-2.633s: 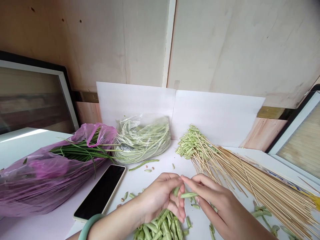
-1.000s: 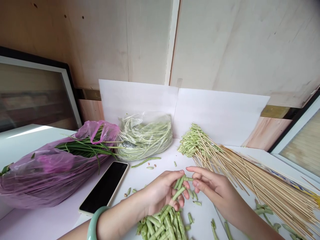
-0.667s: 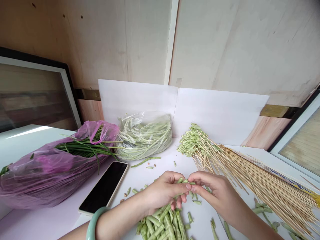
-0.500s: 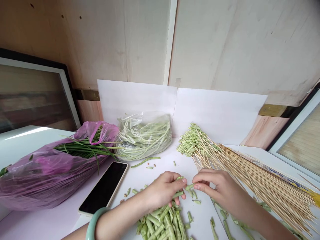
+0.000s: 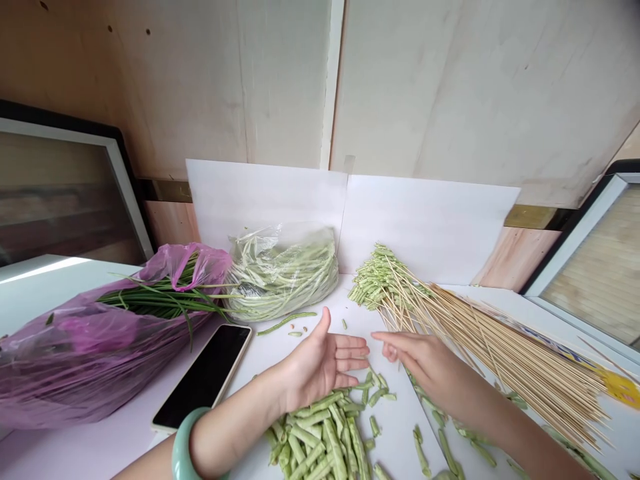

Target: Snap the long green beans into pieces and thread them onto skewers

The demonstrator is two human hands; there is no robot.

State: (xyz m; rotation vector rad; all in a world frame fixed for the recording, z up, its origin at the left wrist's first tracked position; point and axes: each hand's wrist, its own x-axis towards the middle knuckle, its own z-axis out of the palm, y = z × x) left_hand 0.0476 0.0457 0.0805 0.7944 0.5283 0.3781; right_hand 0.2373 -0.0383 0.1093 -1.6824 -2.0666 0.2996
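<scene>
My left hand (image 5: 327, 363) is open, palm showing, thumb raised and fingers stretched to the right, with nothing in it. It hovers at the far edge of a heap of cut green bean pieces (image 5: 320, 440). Facing it from the right is my right hand (image 5: 417, 353), its index finger stretched out toward my left fingertips and the other fingers partly curled; I see nothing held. Small bean ends (image 5: 377, 387) lie just below the gap between the hands. Behind my right hand, beans threaded on skewers (image 5: 383, 277) are piled together.
Bare bamboo skewers (image 5: 520, 360) stretch across the right side. A clear bag of long beans (image 5: 285, 273) stands at the back, beside a purple bag with green stalks (image 5: 100, 353). A phone (image 5: 203, 377) lies left of my forearm. Loose bean scraps (image 5: 420, 450) are scattered at front right.
The bean pieces held between my hands have left them. My left hand has opened and turned palm-up; my right hand has let go and stretched its index finger.
</scene>
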